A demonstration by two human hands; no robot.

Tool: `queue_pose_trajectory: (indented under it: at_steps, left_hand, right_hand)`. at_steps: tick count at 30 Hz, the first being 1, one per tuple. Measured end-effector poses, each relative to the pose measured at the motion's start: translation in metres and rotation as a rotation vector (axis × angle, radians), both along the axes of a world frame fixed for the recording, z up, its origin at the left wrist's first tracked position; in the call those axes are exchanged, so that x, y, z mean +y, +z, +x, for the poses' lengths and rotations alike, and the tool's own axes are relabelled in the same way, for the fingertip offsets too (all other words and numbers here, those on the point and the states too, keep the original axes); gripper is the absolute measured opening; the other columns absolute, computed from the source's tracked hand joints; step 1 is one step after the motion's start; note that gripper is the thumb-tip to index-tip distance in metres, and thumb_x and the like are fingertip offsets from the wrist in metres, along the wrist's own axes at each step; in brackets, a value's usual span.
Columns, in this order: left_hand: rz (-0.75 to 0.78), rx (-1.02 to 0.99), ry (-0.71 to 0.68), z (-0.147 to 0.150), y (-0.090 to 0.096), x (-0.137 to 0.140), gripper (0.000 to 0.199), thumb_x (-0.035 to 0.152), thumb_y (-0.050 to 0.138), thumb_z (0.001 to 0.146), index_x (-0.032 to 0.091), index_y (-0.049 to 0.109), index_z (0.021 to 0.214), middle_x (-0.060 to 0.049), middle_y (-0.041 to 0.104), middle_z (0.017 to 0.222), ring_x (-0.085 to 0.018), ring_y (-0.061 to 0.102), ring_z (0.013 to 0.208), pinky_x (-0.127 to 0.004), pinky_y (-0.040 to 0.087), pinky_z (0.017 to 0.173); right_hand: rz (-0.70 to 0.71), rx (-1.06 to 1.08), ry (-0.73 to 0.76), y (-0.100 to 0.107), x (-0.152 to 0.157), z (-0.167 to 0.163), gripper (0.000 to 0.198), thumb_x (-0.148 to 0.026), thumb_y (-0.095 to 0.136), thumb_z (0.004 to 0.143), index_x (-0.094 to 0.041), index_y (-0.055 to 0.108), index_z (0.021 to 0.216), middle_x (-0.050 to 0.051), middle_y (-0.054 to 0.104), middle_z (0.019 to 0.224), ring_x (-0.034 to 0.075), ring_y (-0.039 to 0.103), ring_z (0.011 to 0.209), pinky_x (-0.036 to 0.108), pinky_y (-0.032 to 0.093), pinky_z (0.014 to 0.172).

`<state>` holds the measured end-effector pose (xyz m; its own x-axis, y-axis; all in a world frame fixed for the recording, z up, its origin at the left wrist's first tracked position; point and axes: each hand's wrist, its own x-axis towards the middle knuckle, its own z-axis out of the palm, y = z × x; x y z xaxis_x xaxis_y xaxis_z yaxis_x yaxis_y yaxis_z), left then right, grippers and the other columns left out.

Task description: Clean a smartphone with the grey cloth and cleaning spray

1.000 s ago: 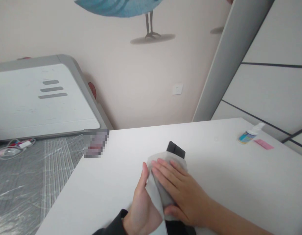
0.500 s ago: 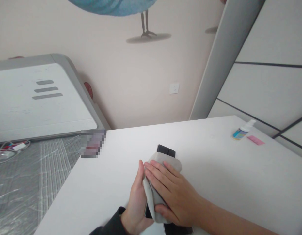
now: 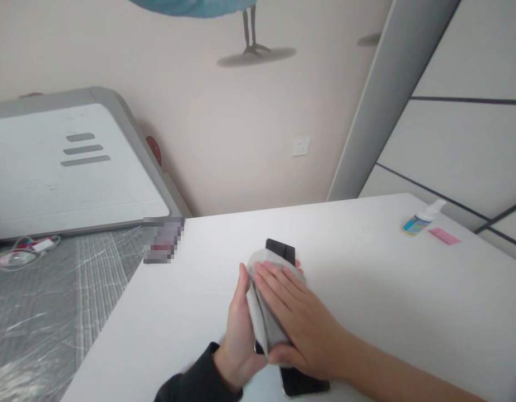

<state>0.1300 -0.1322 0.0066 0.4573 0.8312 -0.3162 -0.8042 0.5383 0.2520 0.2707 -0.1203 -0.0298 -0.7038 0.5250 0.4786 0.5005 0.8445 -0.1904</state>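
My left hand (image 3: 237, 329) is closed around a black phone (image 3: 279, 249) from below and the left. Its thumb points up along the near side, and its fingertips show at the phone's right edge. A light grey cloth (image 3: 258, 321) covers most of the phone, leaving the top end and a lower left corner visible. My right hand (image 3: 302, 318) presses the cloth against the phone, fingers together and thumb at the cloth's lower edge. Beneath my hands, a second dark, phone-like device (image 3: 304, 383) lies on the white table (image 3: 391, 312), partly hidden.
A small spray bottle (image 3: 420, 219) stands at the table's far right, beside a pink slip (image 3: 444, 235). A pixelated flat item (image 3: 163, 240) lies at the far left corner. Left of the table are a white and grey bed panel (image 3: 32, 178) and a plastic-covered mattress (image 3: 44, 312).
The right hand and cloth have shifted slightly up over the phone. Left fingertips now show at the phone's right edge, and more of the device on the table is visible. The view has tilted a little.
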Motion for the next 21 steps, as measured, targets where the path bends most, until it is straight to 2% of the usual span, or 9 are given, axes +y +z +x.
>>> queue_pose_trajectory:
  at_steps: [2, 5, 7, 9, 12, 14, 18, 21]
  left_hand:
    - [0.079, -0.009, -0.073, 0.004, -0.001, -0.004, 0.072, 0.066, 0.032, 0.102, 0.012, 0.063, 0.136, -0.015, 0.071, 0.131, -0.03, 0.054, 0.14, -0.042, 0.031, 0.123]
    - [0.126, 0.004, -0.153, 0.008, -0.005, -0.008, 0.069, 0.068, 0.045, 0.097, 0.017, 0.06, 0.141, -0.013, 0.069, 0.137, -0.033, 0.051, 0.142, -0.047, 0.03, 0.123]
    - [0.117, 0.017, -0.089, 0.007, -0.007, -0.006, 0.07, 0.069, 0.045, 0.097, 0.016, 0.064, 0.137, -0.013, 0.07, 0.134, -0.033, 0.051, 0.142, -0.047, 0.03, 0.123]
    - [0.083, 0.025, -0.005, 0.005, -0.007, -0.003, 0.07, 0.069, 0.042, 0.098, 0.012, 0.07, 0.128, -0.014, 0.074, 0.128, -0.031, 0.051, 0.143, -0.043, 0.03, 0.124]
    - [0.067, 0.002, 0.044, 0.005, -0.007, -0.002, 0.07, 0.069, 0.043, 0.097, 0.01, 0.074, 0.118, -0.015, 0.075, 0.124, -0.029, 0.049, 0.145, -0.039, 0.029, 0.124]
    - [0.113, -0.009, -0.005, 0.008, -0.008, -0.006, 0.068, 0.069, 0.049, 0.095, 0.013, 0.071, 0.125, -0.014, 0.073, 0.13, -0.031, 0.047, 0.145, -0.042, 0.029, 0.124]
    - [0.163, 0.026, -0.168, 0.014, -0.008, -0.014, 0.071, 0.07, 0.055, 0.092, 0.021, 0.06, 0.142, -0.012, 0.066, 0.141, -0.035, 0.045, 0.147, -0.049, 0.027, 0.124]
    - [0.13, 0.027, -0.09, 0.012, -0.008, -0.011, 0.072, 0.072, 0.044, 0.095, 0.019, 0.061, 0.141, -0.012, 0.066, 0.142, -0.034, 0.044, 0.148, -0.048, 0.026, 0.125]
  right_hand:
    - [-0.02, 0.082, -0.108, -0.002, 0.01, 0.005, 0.086, -0.067, 0.021, 0.103, -0.012, -0.002, 0.165, 0.015, 0.019, 0.171, 0.027, 0.013, 0.16, 0.054, 0.029, 0.126]
    - [-0.034, 0.14, -0.251, -0.005, 0.012, 0.005, 0.075, -0.051, 0.024, 0.108, -0.011, -0.005, 0.164, 0.018, 0.014, 0.172, 0.031, 0.009, 0.16, 0.06, 0.029, 0.124]
    - [-0.023, 0.106, -0.217, -0.005, 0.003, -0.001, 0.076, -0.048, 0.026, 0.108, -0.008, -0.007, 0.164, 0.019, 0.008, 0.172, 0.033, 0.004, 0.16, 0.061, 0.028, 0.124]
    - [-0.003, 0.033, -0.095, -0.003, -0.008, -0.006, 0.08, -0.049, 0.029, 0.107, -0.005, -0.008, 0.163, 0.018, 0.004, 0.172, 0.033, 0.001, 0.16, 0.057, 0.027, 0.126]
    - [-0.003, -0.02, 0.025, 0.002, -0.011, -0.006, 0.09, -0.061, 0.034, 0.103, -0.007, -0.004, 0.164, 0.014, 0.007, 0.173, 0.029, 0.004, 0.16, 0.049, 0.025, 0.128]
    - [-0.035, 0.051, -0.037, 0.003, -0.004, 0.0, 0.09, -0.066, 0.032, 0.102, -0.011, -0.002, 0.165, 0.011, 0.01, 0.173, 0.026, 0.007, 0.16, 0.049, 0.023, 0.129]
    - [-0.088, 0.238, -0.274, -0.003, 0.007, 0.005, 0.073, -0.049, 0.024, 0.108, -0.015, -0.008, 0.164, 0.012, 0.004, 0.174, 0.027, 0.006, 0.16, 0.055, 0.025, 0.127]
    - [-0.089, 0.203, -0.267, -0.008, -0.003, -0.003, 0.074, -0.045, 0.023, 0.108, -0.011, -0.012, 0.163, 0.015, -0.004, 0.173, 0.031, 0.001, 0.16, 0.059, 0.025, 0.126]
